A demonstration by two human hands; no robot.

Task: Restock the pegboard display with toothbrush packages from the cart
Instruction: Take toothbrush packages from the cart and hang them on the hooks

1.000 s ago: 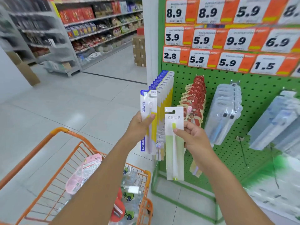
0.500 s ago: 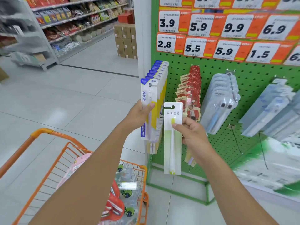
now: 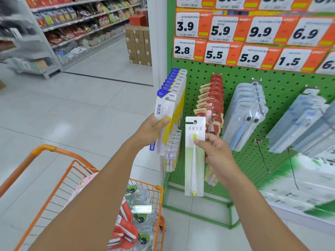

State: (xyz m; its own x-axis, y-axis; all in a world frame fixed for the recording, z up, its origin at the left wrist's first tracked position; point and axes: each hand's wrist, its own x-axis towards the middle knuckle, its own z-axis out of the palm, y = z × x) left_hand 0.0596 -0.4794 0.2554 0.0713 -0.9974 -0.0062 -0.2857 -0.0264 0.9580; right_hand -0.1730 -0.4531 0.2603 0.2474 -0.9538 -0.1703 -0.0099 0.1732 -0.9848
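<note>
My left hand (image 3: pixel 149 130) grips a blue-and-white FROG toothbrush package (image 3: pixel 164 113) at the front of a row of the same packages (image 3: pixel 176 82) on the green pegboard's (image 3: pixel 282 82) leftmost hook. The package's top hole sits at the hook's tip. My right hand (image 3: pixel 216 153) holds a white and pale-green toothbrush package (image 3: pixel 194 160) upright, in front of the red canban packages (image 3: pixel 211 98). The orange cart (image 3: pixel 54 176) stands at lower left with several packages inside (image 3: pixel 135 214).
Clear toothbrush packs (image 3: pixel 244 115) and more pale packs (image 3: pixel 304 120) hang to the right. Bare hooks (image 3: pixel 262 156) stick out below them. Price tags (image 3: pixel 253 42) line the top. Cardboard boxes (image 3: pixel 138 46) and shelves (image 3: pixel 72 28) stand across the tiled aisle.
The view has shifted closer to the pegboard. My left hand has brought the FROG package up against the front of its row; my right hand stays about where it was.
</note>
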